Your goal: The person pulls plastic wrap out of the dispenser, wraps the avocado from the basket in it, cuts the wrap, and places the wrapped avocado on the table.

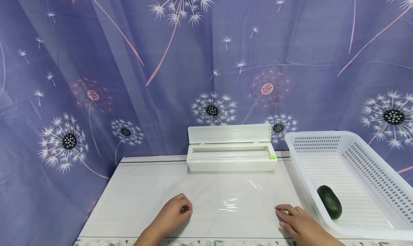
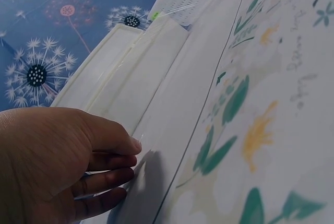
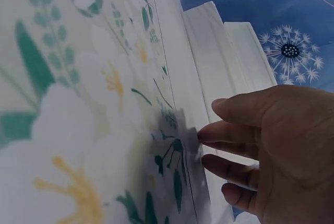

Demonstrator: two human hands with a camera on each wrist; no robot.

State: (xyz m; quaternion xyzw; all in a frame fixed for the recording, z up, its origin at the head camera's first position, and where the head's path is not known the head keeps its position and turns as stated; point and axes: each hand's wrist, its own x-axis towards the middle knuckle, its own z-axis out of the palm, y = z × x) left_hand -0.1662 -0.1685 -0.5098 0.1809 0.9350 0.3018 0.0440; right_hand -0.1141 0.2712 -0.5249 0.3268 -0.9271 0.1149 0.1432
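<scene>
Evidently, from the head view, a sheet of clear cling film (image 1: 229,205) lies between two bare hands over the white tabletop (image 1: 138,188), running back from its near edge to a white dispenser box (image 1: 230,166) beside the tabletop's back edge, its lid (image 1: 229,135) raised, a film roll (image 1: 230,155) inside and a bright green tab (image 1: 272,157) at its right end. The left hand (image 1: 171,214) pinches the film's near left corner between thumb and forefinger; the right hand (image 1: 299,222) is at the near right corner, fingers bent, though I cannot tell whether they grip the film. The spatial key, as I judge it, is that the roll lies straight away from both sets of fingers, its long axis parallel to the tabletop's back edge and to the line between the hands, with neither hand clearly nearer and the tab toward the right hand's side. Along the tabletop's right edge stands a white perforated basket (image 1: 317,151), holding a dark green vegetable or fruit (image 1: 330,202) by its near left corner, the right hand being the closer one. In the left wrist view, the left thumb meets the forefinger while the other fingers curl loosely, above the tabletop near the floral cloth (image 2: 255,130) along its front edge. In the right wrist view, the right thumb and forefinger show a gap, with any film between the fingers too clear to make out
</scene>
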